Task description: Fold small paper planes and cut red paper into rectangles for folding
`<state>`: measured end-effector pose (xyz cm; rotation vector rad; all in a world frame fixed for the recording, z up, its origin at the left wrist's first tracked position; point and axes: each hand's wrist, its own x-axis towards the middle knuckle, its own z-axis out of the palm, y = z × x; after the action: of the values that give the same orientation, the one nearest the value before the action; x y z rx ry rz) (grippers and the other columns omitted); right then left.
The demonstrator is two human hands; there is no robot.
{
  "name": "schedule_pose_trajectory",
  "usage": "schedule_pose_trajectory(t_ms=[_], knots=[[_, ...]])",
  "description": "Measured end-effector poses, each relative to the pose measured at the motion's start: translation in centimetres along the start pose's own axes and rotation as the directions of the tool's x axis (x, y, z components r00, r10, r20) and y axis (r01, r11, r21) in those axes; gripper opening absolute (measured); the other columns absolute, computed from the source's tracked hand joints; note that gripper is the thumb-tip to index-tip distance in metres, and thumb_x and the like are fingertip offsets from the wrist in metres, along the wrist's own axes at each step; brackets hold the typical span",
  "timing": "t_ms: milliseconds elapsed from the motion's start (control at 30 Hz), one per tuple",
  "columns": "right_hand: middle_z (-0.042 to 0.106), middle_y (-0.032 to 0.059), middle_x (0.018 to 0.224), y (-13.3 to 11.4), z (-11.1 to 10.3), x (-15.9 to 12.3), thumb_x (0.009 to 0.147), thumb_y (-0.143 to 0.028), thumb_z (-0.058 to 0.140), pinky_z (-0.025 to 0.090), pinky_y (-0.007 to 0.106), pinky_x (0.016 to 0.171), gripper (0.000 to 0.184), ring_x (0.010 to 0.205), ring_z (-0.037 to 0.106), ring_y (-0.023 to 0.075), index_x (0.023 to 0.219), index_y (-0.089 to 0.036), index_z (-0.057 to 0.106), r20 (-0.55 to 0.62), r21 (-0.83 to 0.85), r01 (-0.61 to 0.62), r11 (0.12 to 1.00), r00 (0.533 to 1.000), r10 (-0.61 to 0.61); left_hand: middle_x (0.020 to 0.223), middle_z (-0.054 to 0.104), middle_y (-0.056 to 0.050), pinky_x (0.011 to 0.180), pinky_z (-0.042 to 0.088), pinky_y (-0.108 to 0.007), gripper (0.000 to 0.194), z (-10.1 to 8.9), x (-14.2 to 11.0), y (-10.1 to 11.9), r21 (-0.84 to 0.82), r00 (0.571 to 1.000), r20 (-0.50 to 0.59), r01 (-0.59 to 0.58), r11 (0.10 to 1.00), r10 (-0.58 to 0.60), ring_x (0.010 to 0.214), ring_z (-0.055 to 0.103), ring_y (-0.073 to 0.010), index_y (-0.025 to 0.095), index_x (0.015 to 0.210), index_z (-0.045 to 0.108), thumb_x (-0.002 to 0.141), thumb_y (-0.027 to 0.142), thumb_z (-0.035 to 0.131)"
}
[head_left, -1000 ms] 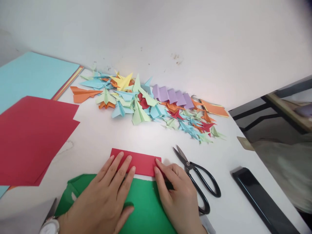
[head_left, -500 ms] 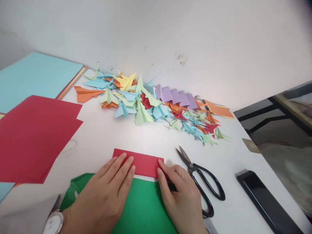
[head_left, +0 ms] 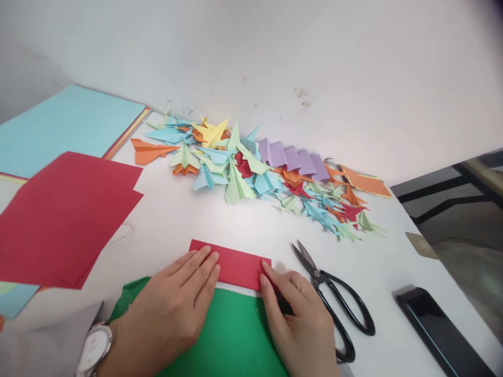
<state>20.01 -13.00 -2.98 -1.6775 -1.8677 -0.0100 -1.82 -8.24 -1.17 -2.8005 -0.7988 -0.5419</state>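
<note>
A folded strip of red paper [head_left: 240, 268] lies flat on the white table in front of me. My left hand [head_left: 171, 309] rests over its left part, fingers stretched out and pressing down. At the strip's right end, my right hand [head_left: 302, 317] has thumb and forefinger closed together on the edge, its other fingers curled under. Beneath my hands and below the strip is a green sheet-like thing [head_left: 231, 335], rumpled at its left corner. Just right of my right hand lie black-handled scissors [head_left: 320, 277], blades apart and pointing away.
Red paper sheets [head_left: 66, 220] lie at left, with a light-blue stack [head_left: 74, 125] behind. Many small folded paper planes [head_left: 236, 183] and a purple pleated row [head_left: 291, 159] line the wall. A black glossy object [head_left: 440, 330] sits near the table's right edge.
The view has shifted slightly, so everything on the table appears a little further right. Both hands keep the same hold on the red strip.
</note>
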Motion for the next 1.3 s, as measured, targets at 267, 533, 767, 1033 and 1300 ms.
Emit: schedule_pose_trajectory(t_ms=[267,533,767,1033,1300], knots=[[0.056,0.0024,0.065,0.0,0.0,0.0,0.092,-0.023,0.052,0.043,0.029,0.054,0.024,0.058,0.052,0.0155,0.107,-0.013,0.068,0.010,-0.015,-0.001,1.000,1.000,0.002,0.123,0.065,-0.016,0.100,0.045,-0.042,0.035,-0.1,-0.1,0.7,-0.072,0.996,-0.087,0.025,0.997,-0.031,0.123,0.053,-0.0295,0.005,0.114,0.064,0.088,0.006,0.041],[0.055,0.0028,0.065,0.1,0.1,-0.1,0.092,-0.024,0.053,0.042,0.029,0.053,0.024,0.058,0.052,0.0155,0.105,-0.013,0.070,0.009,-0.019,-0.005,1.000,1.000,0.005,0.122,0.066,-0.016,0.099,0.044,-0.045,0.034,-0.1,-0.1,0.9,-0.070,0.995,-0.083,0.053,0.996,-0.059,0.121,0.053,-0.0312,0.006,0.111,0.066,0.087,0.007,0.042],[0.056,0.0026,0.065,0.2,0.0,0.0,0.092,-0.026,0.053,0.044,0.029,0.054,0.024,0.058,0.053,0.0157,0.105,-0.014,0.070,0.019,-0.023,-0.002,1.000,1.000,0.003,0.119,0.068,-0.015,0.100,0.045,-0.039,0.036,-0.1,-0.1,0.8,-0.056,0.996,-0.060,0.060,0.997,-0.064,0.117,0.058,-0.0268,0.006,0.110,0.066,0.087,0.004,0.038],[0.055,0.0024,0.065,0.2,0.0,-0.1,0.092,-0.026,0.053,0.044,0.029,0.055,0.024,0.059,0.053,0.0159,0.106,-0.014,0.069,0.033,-0.002,-0.011,1.000,0.999,0.011,0.119,0.068,-0.015,0.097,0.047,-0.038,0.037,0.1,0.0,0.7,-0.026,0.998,-0.038,0.047,0.999,-0.048,0.114,0.060,-0.0259,0.005,0.112,0.065,0.087,0.002,0.038],[0.055,0.0022,0.065,0.2,0.1,-0.1,0.092,-0.026,0.053,0.044,0.029,0.055,0.024,0.059,0.053,0.0157,0.106,-0.014,0.069,0.033,-0.007,-0.010,1.000,0.999,0.010,0.121,0.067,-0.015,0.098,0.046,-0.038,0.038,0.0,-0.1,0.7,-0.008,0.999,-0.005,0.054,0.999,-0.054,0.116,0.059,-0.0261,0.005,0.113,0.064,0.086,0.002,0.037]])
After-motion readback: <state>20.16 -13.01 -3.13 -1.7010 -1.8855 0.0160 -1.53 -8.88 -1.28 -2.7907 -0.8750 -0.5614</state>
